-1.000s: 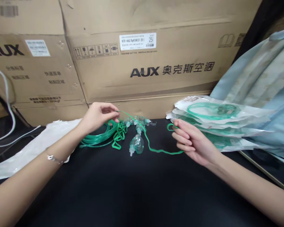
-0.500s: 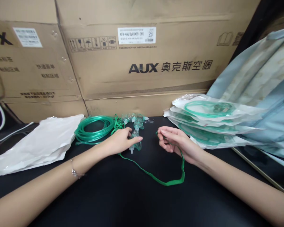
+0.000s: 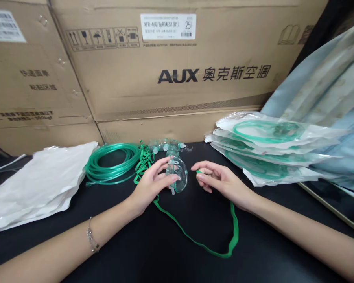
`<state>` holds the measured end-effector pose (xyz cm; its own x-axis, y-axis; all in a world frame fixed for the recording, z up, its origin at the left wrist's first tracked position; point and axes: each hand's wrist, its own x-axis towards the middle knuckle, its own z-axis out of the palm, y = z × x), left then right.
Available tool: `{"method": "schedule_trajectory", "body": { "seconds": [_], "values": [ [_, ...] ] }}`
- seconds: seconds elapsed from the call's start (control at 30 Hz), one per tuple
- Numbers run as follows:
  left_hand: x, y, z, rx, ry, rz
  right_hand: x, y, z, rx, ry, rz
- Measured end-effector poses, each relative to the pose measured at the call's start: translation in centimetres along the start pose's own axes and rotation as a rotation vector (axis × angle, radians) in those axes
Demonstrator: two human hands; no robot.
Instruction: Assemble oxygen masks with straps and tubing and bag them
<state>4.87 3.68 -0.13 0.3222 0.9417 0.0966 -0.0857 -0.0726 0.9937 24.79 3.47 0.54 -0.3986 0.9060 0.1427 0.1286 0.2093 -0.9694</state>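
My left hand is closed on a clear oxygen mask, thumb in front and fingers behind its left side. The mask is tilted, its rounded edge facing right. My right hand pinches the end of a green elastic strap, whose tip shows at the fingertips. From there the strap hangs in a loop over the black table and rises to a knotted bit below my left hand. Behind the mask lie more clear masks with white connectors. A heap of green straps sits just left of them.
A coil of green tubing lies left of the straps, beside a stack of white bags. Packed bags with green tubing are piled at right, against light blue fabric. Large cardboard boxes stand behind the table.
My left hand has lifted a mask and turned it toward the right. My right hand keeps the strap end, with the loop hanging lower in view. The camera view has shifted slightly.
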Motion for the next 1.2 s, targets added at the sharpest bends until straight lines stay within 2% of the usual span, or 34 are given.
{"method": "schedule_trajectory", "body": {
  "seconds": [0.27,0.5,0.77,0.9,1.03,1.2],
  "values": [
    [0.12,-0.12,0.1,0.038,-0.005,-0.001,0.02,0.55,0.0,0.055,-0.134,-0.002],
    [-0.05,-0.11,0.0,0.035,-0.02,0.002,-0.04,0.13,-0.07,-0.037,0.054,-0.065],
    [-0.06,-0.33,0.05,-0.026,-0.077,0.025,0.08,0.57,0.02,-0.409,0.224,-0.187],
    [-0.05,-0.38,0.14,-0.063,-0.098,0.022,0.1,0.69,0.26,-0.478,0.243,-0.252],
    [0.01,-0.39,0.19,-0.048,-0.06,0.023,-0.01,0.45,0.35,-0.508,0.252,-0.306],
    [0.01,-0.42,0.24,-0.041,-0.065,0.016,-0.08,0.32,0.33,-0.521,0.264,-0.324]
  ]
}}
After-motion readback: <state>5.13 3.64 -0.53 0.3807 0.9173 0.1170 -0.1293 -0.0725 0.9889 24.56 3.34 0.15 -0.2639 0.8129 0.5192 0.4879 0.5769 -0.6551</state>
